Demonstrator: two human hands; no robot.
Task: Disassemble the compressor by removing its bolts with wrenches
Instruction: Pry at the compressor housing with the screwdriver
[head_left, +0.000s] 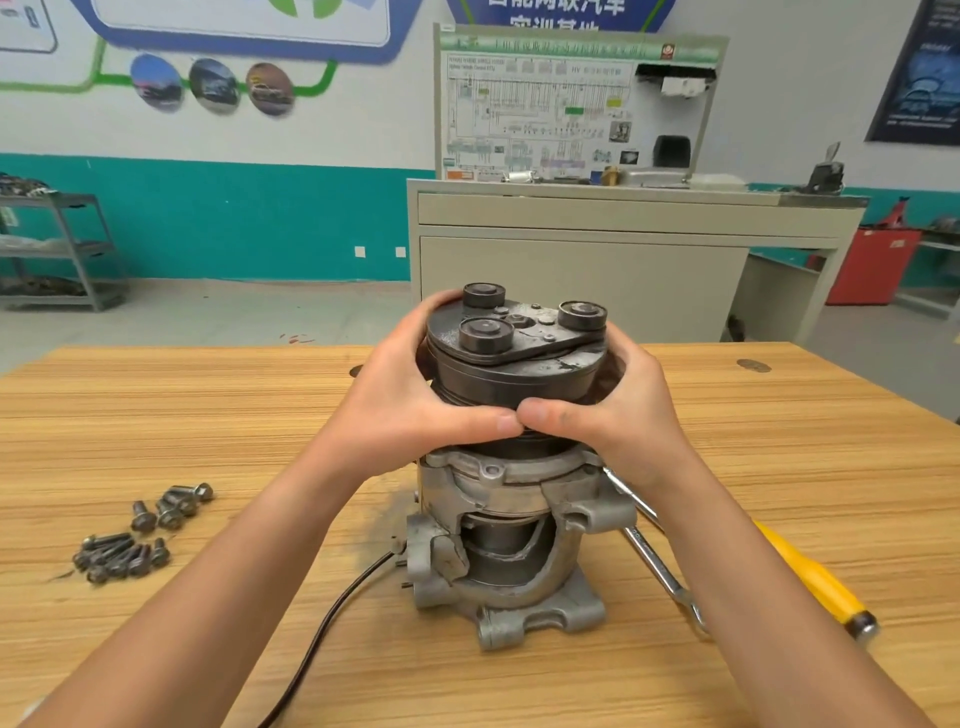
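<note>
The compressor (511, 551) stands upright on the wooden table (208, 415), its grey cast body cut away at the front. On top sits the dark pulley and clutch plate (514, 358) with three round dampers. My left hand (410, 400) grips the pulley's left side, and my right hand (608, 410) grips its right side. Both thumbs meet at the pulley's front. A pile of removed bolts (137, 535) lies to the left. Wrenches (657, 556) lie to the right, partly under my right forearm.
A yellow-handled tool (815, 577) lies at the right beside the wrenches. A black cable (322, 629) runs from the compressor's base toward the near edge. Behind the table stand a beige training bench (623, 249), grey shelves (57, 249) and a red cabinet (872, 265).
</note>
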